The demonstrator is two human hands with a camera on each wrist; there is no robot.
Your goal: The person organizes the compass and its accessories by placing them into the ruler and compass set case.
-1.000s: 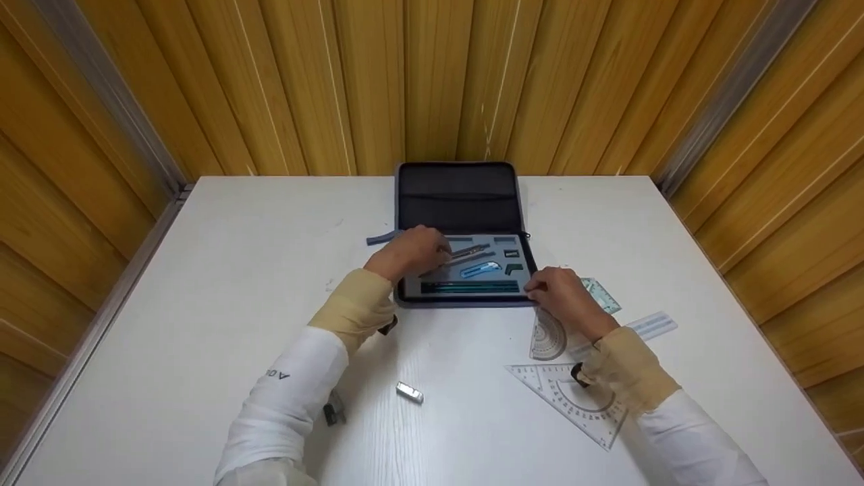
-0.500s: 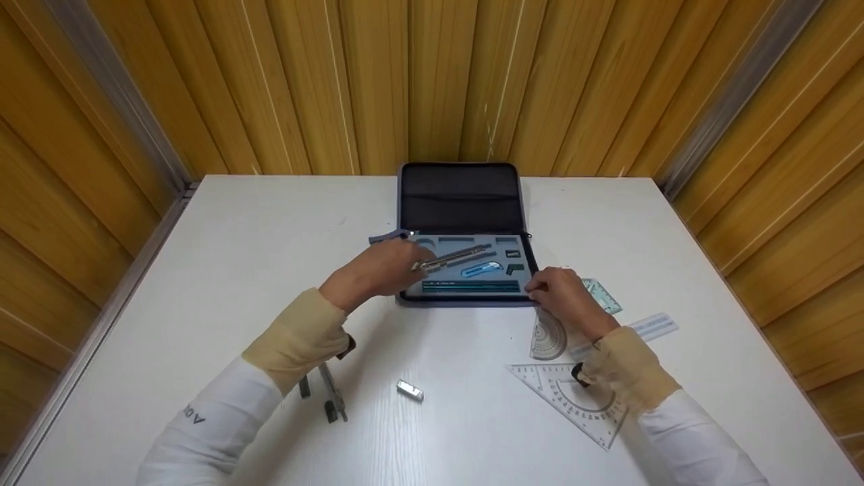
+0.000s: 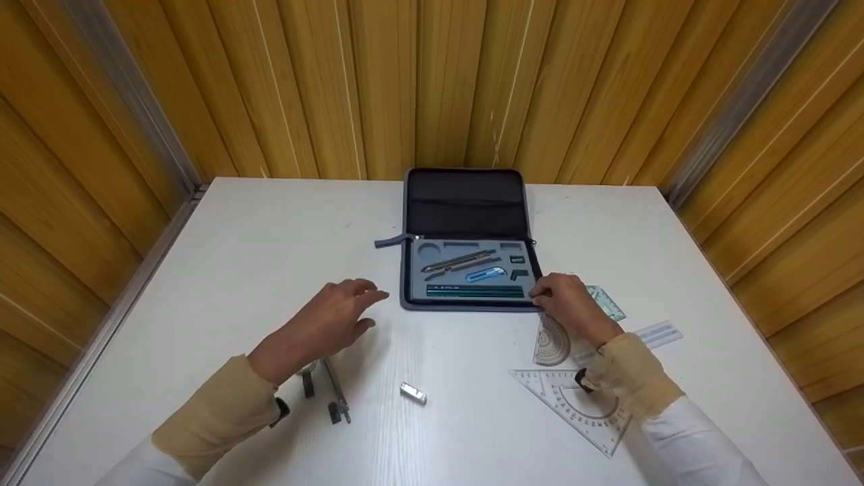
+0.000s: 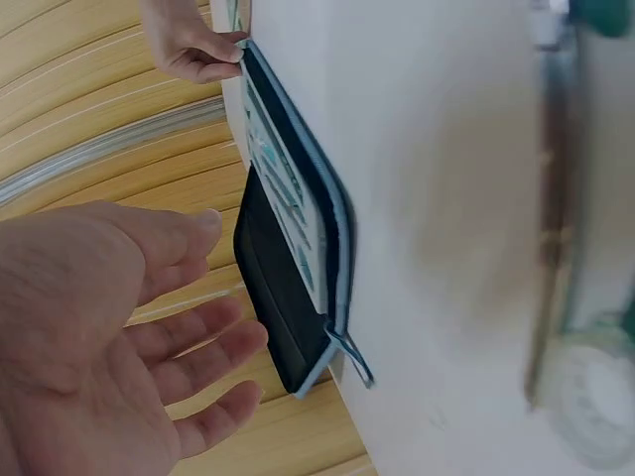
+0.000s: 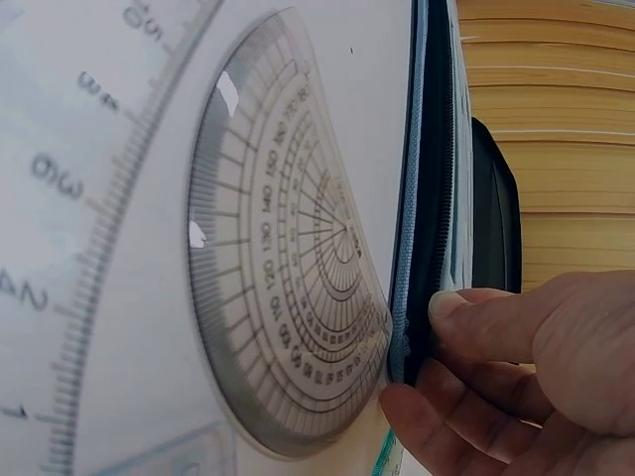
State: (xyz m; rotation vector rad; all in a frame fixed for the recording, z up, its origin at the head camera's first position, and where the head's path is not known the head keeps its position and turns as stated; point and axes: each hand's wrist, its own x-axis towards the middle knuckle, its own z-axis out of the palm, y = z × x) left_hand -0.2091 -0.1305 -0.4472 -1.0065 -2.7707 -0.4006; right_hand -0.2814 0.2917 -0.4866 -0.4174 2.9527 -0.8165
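Observation:
My left hand (image 3: pixel 327 320) hovers over the table to the left of the case, fingers spread and holding nothing; the left wrist view shows its bare palm (image 4: pixel 69 337). With thumb and fingers, my right hand (image 3: pixel 570 300) pinches the front right corner of the unzipped case (image 3: pixel 466 185). Inside, a metal compass (image 3: pixel 459 261) lies slantwise in the grey insert (image 3: pixel 418 277). Around it sit a blue utility knife (image 3: pixel 486 274), dark green pencils (image 3: pixel 474 291) and a small sharpener (image 3: pixel 517 259). Several recesses at the insert's back hold nothing.
Near my left wrist lie another metal instrument (image 3: pixel 335 388), small dark green pieces (image 3: pixel 334 412) and a partly hidden clear round item (image 4: pixel 595 397). A silvery block (image 3: pixel 413 393) is at front centre. Around my right arm are a protractor (image 5: pixel 278 238), set square (image 3: pixel 540 388), ruler (image 3: pixel 661 333) and green stencil (image 3: pixel 607 303).
My left hand has let go of the compass in the insert and pulled back to the front left, its fingers spreading. My right hand keeps its grip on the case corner.

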